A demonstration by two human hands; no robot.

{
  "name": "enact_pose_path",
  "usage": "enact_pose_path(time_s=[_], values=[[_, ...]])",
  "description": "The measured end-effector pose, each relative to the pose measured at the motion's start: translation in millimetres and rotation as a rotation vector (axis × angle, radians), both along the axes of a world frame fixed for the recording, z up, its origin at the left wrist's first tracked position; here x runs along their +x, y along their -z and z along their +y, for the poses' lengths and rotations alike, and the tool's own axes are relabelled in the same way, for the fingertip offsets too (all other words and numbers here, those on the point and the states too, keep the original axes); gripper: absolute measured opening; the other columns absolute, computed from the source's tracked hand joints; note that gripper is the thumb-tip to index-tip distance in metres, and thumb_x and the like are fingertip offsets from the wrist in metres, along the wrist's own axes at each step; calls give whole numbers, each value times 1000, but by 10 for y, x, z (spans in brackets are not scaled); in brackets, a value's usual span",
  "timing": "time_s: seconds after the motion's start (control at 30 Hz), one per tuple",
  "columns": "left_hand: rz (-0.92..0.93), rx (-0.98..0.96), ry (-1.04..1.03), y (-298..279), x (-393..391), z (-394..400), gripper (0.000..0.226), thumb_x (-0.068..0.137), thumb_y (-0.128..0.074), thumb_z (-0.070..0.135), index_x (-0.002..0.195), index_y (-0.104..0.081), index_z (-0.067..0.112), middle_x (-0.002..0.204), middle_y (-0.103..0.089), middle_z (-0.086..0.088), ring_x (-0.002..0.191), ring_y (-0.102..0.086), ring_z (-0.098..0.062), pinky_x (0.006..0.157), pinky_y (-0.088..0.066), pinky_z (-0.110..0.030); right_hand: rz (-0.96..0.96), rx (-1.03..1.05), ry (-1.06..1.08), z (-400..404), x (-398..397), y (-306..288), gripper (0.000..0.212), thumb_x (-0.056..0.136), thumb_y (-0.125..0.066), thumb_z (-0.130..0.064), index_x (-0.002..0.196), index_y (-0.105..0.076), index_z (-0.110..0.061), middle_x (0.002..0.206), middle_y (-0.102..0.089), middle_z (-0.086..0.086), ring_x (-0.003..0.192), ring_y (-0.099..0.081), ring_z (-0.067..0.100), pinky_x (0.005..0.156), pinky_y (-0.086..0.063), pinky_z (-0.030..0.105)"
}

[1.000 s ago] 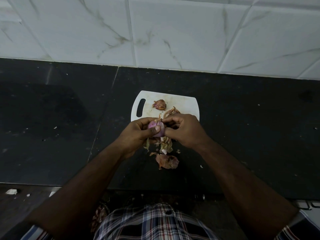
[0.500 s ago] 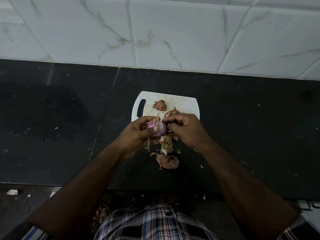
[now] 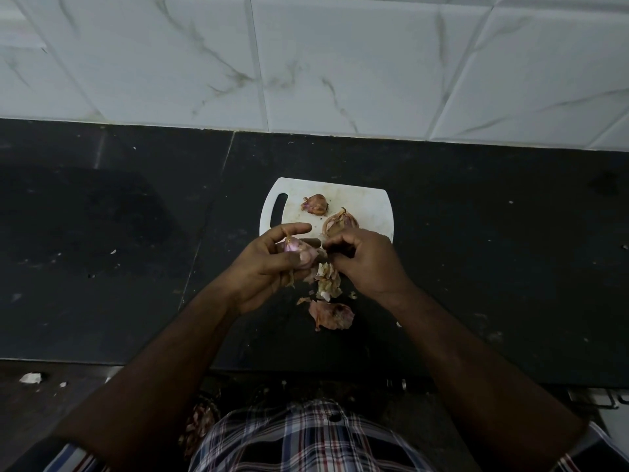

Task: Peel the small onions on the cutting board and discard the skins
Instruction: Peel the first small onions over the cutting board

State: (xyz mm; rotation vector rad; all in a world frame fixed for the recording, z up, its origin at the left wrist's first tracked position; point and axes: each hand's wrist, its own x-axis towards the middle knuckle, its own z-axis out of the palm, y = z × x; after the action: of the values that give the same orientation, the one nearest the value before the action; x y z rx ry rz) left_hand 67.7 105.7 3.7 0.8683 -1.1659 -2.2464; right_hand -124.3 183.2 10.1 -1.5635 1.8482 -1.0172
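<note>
**Desk:** Two hands, one onion. Who has it?

**Photographer:** The left hand (image 3: 272,267) does. It cups the part-peeled onion (image 3: 295,248) above the near edge of the white cutting board (image 3: 367,202), thumb pressed across the bulb's near side and index finger stretched out straight over the top. The dry stem tip points up and away from the person, so I read the long axis as running roughly from palm toward board.

**Desk:** And the right hand?

**Photographer:** The right hand (image 3: 362,258) sits just beside it, to the onion's right, fingers (image 3: 335,250) curled in tightly toward the bulb. Whether they pinch a strip of skin or have just let one go, I cannot tell (the knuckles hide the tips).

**Desk:** So the next pull goes which way?

**Photographer:** My guess: rightward and down, away from the bulb, since the loose skin would come off on the side facing the right hand, the nearer of the two to do the stripping.

**Desk:** What else is in frame?

**Photographer:** Two unpeeled onions, the farther one (image 3: 315,204) and the nearer one (image 3: 340,222), wait on the board. A pile of skins (image 3: 328,284) lies on the dark worktop (image 3: 493,267) below the hands, with one large skin (image 3: 331,315) nearest the person, none yet discarded.
</note>
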Motion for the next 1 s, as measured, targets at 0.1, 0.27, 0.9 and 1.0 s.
enact_pose_path(time_s=[0.1, 0.27, 0.9, 1.0], values=[[-28, -65, 3, -40, 18, 0, 60, 74, -73, -1, 130, -59, 14, 128, -67, -15, 112, -67, -27, 90, -58, -36, 80, 118, -21, 26, -60, 16, 17, 88, -74, -21, 105, -77, -20, 101, -75, -6, 92, -66, 5, 82, -54, 25], [-101, -146, -7, -62, 7, 3, 67, 74, -76, -11, 133, -57, 14, 128, -65, -9, 109, -68, -22, 94, -57, -36, -50, 97, 1, 7, -77, -148, 24, 90, -72, -24, 113, -75, -25, 113, -73, -12, 106, -64, -2, 97, -52, 27], [-253, -389, -12, -68, -49, -51, 58, 69, -90, 16, 122, -67, 12, 112, -73, -11, 102, -69, -24, 80, -58, -31, -18, -20, -39, -133, 154, -216, 16, 89, -68, -7, 100, -74, -17, 93, -69, -13, 89, -63, -3, 79, -49, 10], [-199, -335, -48, -98, -70, -64, 53, 68, -86, 14, 118, -68, 15, 113, -72, -10, 106, -68, -21, 91, -59, -36, -27, 60, 6, -136, 21, -148, 14, 90, -69, -12, 100, -76, -19, 96, -72, -10, 89, -65, 0, 76, -51, 19]])
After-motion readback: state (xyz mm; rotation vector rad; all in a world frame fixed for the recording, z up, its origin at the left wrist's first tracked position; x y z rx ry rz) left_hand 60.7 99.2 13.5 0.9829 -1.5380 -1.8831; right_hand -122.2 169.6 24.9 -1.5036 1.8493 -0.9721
